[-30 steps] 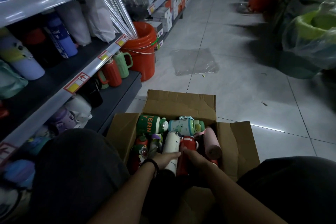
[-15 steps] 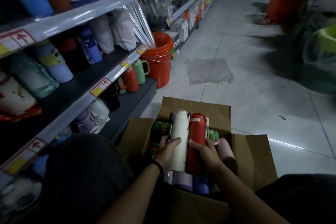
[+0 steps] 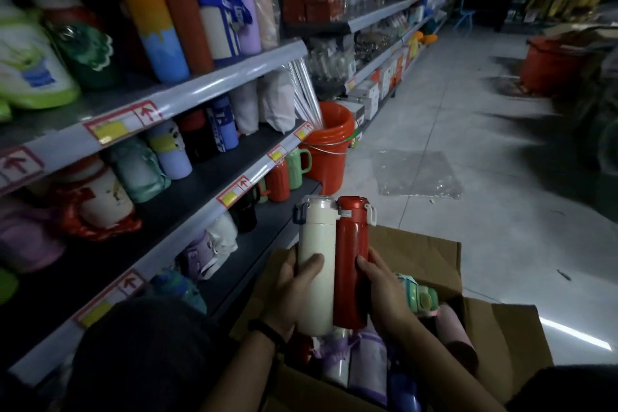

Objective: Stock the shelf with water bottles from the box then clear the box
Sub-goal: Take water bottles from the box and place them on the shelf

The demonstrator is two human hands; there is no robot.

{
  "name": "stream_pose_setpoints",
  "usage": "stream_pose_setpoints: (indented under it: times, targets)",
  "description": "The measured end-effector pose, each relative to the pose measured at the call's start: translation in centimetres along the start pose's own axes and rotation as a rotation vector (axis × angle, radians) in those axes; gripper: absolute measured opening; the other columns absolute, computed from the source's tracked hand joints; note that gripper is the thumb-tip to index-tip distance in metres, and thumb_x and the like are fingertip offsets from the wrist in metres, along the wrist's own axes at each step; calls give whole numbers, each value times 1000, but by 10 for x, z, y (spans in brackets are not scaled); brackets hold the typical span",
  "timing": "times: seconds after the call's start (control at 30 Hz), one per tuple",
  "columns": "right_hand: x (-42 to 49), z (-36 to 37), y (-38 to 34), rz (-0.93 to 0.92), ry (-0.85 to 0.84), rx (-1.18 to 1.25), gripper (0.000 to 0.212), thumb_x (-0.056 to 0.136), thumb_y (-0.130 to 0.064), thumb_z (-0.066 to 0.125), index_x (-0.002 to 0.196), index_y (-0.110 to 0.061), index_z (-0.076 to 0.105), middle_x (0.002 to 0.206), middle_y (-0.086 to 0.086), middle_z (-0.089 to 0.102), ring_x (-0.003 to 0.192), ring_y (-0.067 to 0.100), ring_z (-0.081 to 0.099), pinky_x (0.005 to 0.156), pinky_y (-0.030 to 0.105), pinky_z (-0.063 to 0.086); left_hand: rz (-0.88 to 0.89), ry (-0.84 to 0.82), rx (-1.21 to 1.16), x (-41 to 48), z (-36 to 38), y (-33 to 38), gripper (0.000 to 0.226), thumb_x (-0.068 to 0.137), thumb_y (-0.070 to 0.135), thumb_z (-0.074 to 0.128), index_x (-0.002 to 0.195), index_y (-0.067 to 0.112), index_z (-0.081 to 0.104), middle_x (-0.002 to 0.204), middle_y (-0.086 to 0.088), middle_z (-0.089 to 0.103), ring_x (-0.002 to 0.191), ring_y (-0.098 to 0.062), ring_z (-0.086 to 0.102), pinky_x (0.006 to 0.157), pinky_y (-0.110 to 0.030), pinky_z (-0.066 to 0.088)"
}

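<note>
Above the open brown cardboard box (image 3: 424,254), the left hand (image 3: 294,288) grips a tall cream flask-style water bottle (image 3: 316,264) while the right hand (image 3: 384,291) grips a glossy red one (image 3: 351,264), both upright and touching side by side.

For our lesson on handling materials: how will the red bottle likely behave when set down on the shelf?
The red bottle looks rigid, probably metal, so it should not flex in the right hand. Its glossy surface may be slippery. Tall and narrow, it could tip if stood upright, and would likely roll if laid down on the shelf.
</note>
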State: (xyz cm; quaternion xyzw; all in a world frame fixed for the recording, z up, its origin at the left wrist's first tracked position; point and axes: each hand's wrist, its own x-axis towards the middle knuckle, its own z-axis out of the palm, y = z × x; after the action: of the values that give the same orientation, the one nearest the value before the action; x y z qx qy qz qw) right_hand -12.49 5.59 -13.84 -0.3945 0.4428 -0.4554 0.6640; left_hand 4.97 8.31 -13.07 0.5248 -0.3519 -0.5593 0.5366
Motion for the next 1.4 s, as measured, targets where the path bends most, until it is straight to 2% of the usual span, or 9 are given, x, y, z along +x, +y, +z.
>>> stream_pose_setpoints:
  times: [0.23,0.33,0.43,0.63,0.87,1.03,1.17,1.23,1.4]
  targets:
    - [15,50,-40,-133,-132,-138,44,99,-11,66,137,-29,54,128,7,69,110,21,72,82,34,60,223,79,-1,-8,-27,73,54,88,21,77,138,28,58,122,-5,74,107,-29,73,91,-53,60]
    - [22,80,-68,-226,-205,-206,54,95,-8,73,138,-35,55,127,1,68,115,20,69,90,40,62,370,131,57,-10,-43,113,56,88,5,78,135,28,58,121,2,75,106,-19,74,92,-46,61]
    - [31,118,-94,-313,-271,-265,58,93,-15,77,139,-43,55,127,-10,70,122,20,66,103,51,57,497,210,157,-13,-63,145,61,81,22,85,133,38,59,120,10,74,106,-13,73,89,-43,61]
    - [38,191,-145,-469,-359,-317,56,96,-14,74,142,-36,52,118,-21,70,117,11,67,105,48,56,645,267,168,-17,-90,203,71,83,33,71,149,42,45,133,17,67,117,-7,67,100,-39,54]
    - [49,256,-187,-565,-390,-341,50,94,-25,69,141,-36,54,124,-9,71,117,16,68,102,47,57,639,261,217,-20,-136,256,81,87,32,67,156,48,27,152,11,53,134,-13,57,114,-52,44]
    - [62,297,-216,-638,-433,-365,53,102,-21,66,150,-30,44,129,-8,63,118,14,67,94,34,59,775,344,273,-22,-156,300,76,95,11,69,156,39,34,141,9,62,121,-8,64,106,-47,52]
    - [75,332,-241,-724,-424,-391,50,103,-14,64,147,-26,43,125,-11,61,99,-13,65,83,16,57,847,471,305,-14,-168,333,80,91,2,71,153,38,36,133,7,65,114,-6,66,103,-43,54]
    - [81,346,-251,-759,-420,-395,50,103,-16,64,146,-29,43,128,-11,61,99,-11,66,78,11,55,856,525,344,-8,-175,348,86,89,5,76,156,36,32,129,6,65,111,-6,67,99,-40,56]
    - [93,364,-256,-784,-411,-427,55,103,-20,64,153,-28,41,132,-14,61,122,11,63,104,37,56,828,599,347,5,-184,370,81,85,11,81,153,27,40,118,15,65,105,-1,65,89,-31,55]
